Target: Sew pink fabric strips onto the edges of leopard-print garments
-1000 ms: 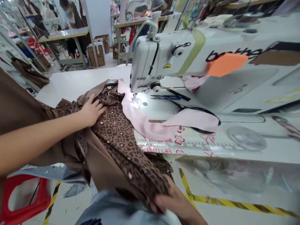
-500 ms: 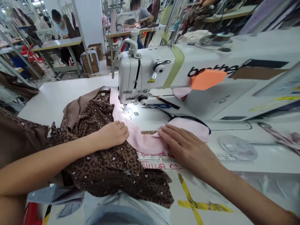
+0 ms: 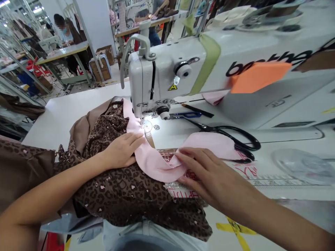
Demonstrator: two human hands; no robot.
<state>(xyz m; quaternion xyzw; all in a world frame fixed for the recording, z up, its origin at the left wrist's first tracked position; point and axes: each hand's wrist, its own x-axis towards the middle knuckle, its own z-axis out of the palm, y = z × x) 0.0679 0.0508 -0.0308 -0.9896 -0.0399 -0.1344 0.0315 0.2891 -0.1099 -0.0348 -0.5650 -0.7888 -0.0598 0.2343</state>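
Observation:
My left hand [image 3: 121, 150] lies flat on a leopard-print brown garment [image 3: 117, 188], its fingertips against the edge of a pale pink fabric band [image 3: 157, 161]. The band runs up under the presser foot [image 3: 142, 122] of a white Brother sewing machine [image 3: 146, 80]. My right hand [image 3: 209, 170] rests on the band's folded stretch at the front. A printed seam ruler strip [image 3: 181, 191] shows beneath the fabric, partly hidden by it. The garment's bulk lies on my lap side of the table.
Black-handled scissors [image 3: 222, 131] and blue-handled snips [image 3: 185, 115] lie right of the needle on the white sewing table [image 3: 68, 111]. A co-worker [image 3: 62, 31] sits at a table behind, among cardboard boxes. Yellow tape [image 3: 235, 226] marks the floor.
My right hand has left the leopard fabric at the front and now lies on the pink band. My left hand has moved right toward the band, and my view has shifted.

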